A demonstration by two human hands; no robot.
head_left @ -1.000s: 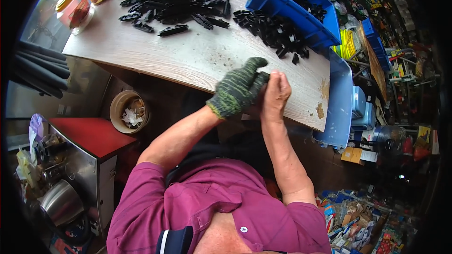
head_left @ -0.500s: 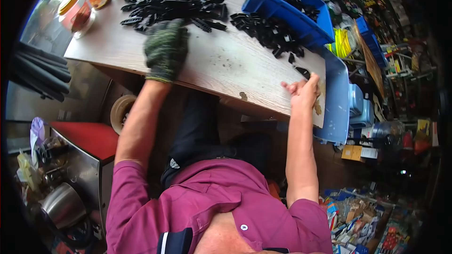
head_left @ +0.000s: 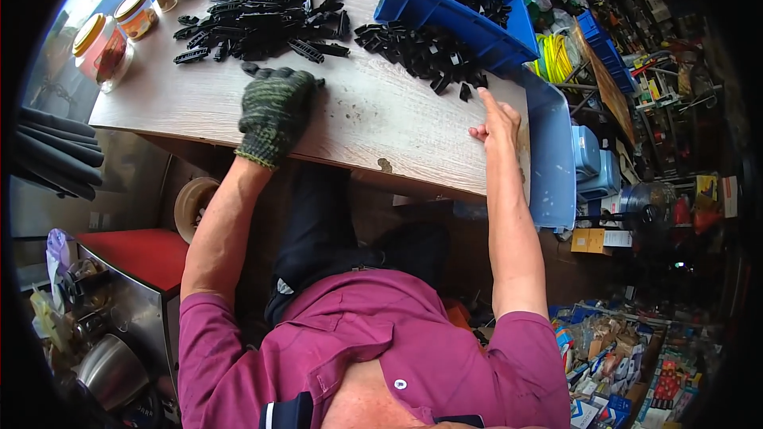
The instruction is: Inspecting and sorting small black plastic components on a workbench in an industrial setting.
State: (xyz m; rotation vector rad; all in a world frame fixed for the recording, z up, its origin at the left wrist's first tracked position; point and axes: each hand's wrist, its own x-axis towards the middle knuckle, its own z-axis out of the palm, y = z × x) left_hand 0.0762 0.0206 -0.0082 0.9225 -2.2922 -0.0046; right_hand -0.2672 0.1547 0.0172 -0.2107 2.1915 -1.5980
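My left hand [head_left: 276, 107], in a dark green knitted glove, is closed above the tabletop, just in front of a heap of long black plastic parts [head_left: 258, 28]. A dark tip pokes out at the right side of its fingers, seemingly one such black part; the rest is hidden by the glove. My right hand [head_left: 499, 117] is bare. Its index finger stretches forward and the thumb stands apart, with nothing seen between them. That fingertip lies close to the near end of a pile of small black plastic pieces [head_left: 421, 52]. One loose black piece [head_left: 465, 93] lies beside the pile.
A blue bin [head_left: 457, 24] with black parts stands behind the small pile. Jars [head_left: 102, 52] line the left edge of the pale table [head_left: 397, 131]. A light blue tub [head_left: 552, 159] adjoins its right end. A red-topped cabinet [head_left: 135, 266] stands lower left.
My right hand has moved forward; the black piece at its fingers has left them, toward the small pile. My left hand has drawn back from the long parts' heap. The view has shifted slightly.
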